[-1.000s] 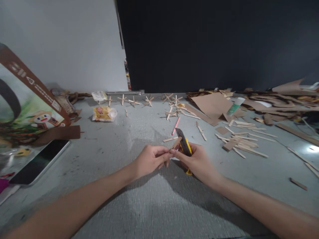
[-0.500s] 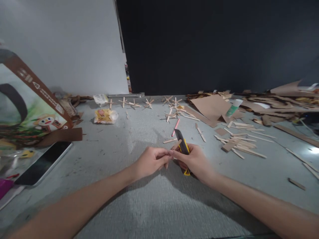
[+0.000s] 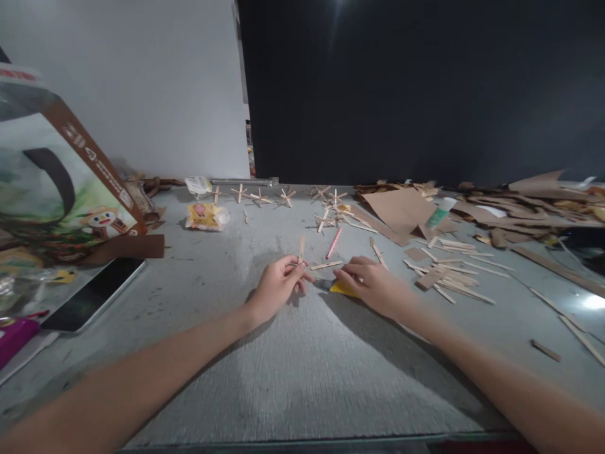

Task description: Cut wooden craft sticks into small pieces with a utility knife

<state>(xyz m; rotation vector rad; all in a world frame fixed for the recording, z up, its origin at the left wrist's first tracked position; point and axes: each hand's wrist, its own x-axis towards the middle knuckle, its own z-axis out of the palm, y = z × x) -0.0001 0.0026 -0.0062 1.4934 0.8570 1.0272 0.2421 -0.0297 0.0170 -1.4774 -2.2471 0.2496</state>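
Observation:
My left hand [image 3: 278, 285] is closed round a short wooden stick [image 3: 301, 248] that points up and away from the grey table [image 3: 293, 372]. My right hand [image 3: 371, 282] lies low on the table with its fingers wrapped over a yellow utility knife [image 3: 341, 288], whose tip points left toward the left hand. The two hands are a small gap apart. A loose stick [image 3: 326, 265] and a pink stick [image 3: 333, 242] lie just beyond them.
A black phone [image 3: 94, 294] and a printed box [image 3: 57, 183] sit at the left. Star-shaped stick pieces [image 3: 285, 196], a snack packet [image 3: 206, 216], cardboard sheets [image 3: 401, 211], a glue tube [image 3: 440, 212] and a pile of sticks [image 3: 454, 270] lie further back and right.
The hands have come apart and dropped to the table. The knife, upright before, now lies flat under my right hand. The left hand keeps the stick, now standing upright.

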